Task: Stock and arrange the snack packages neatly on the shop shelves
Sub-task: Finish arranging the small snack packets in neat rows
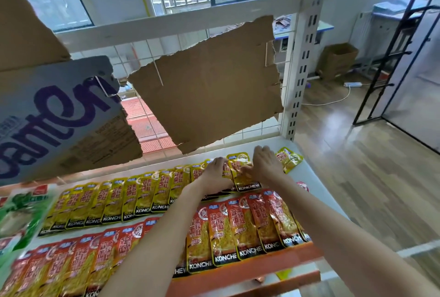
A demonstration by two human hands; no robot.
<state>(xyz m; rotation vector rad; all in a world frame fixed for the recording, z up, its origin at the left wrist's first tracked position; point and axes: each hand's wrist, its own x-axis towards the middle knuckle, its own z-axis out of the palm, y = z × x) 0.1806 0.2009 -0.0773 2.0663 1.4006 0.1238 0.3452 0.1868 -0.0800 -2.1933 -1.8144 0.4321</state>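
Two rows of snack packets lie overlapped on the white shelf point(316, 177). The back row is yellow packets point(133, 196); the front row is red packets point(250, 223). My left hand point(215, 173) and my right hand point(265, 164) both reach to the right end of the yellow row. Both hands pinch the last yellow packet point(240, 173) there, my left at its left edge, my right over its right side. One loose yellow packet point(289, 158) lies apart, tilted, near the shelf's back right corner. A small red packet point(302, 186) peeks out beside my right forearm.
Torn cardboard point(209, 92) hangs on the wire back panel, with a printed box flap point(54, 115) at the left. Green packets point(21, 215) lie at the shelf's left end. A white slotted upright point(302, 77) stands at the right corner. Wooden floor and a black rack point(392, 58) lie beyond.
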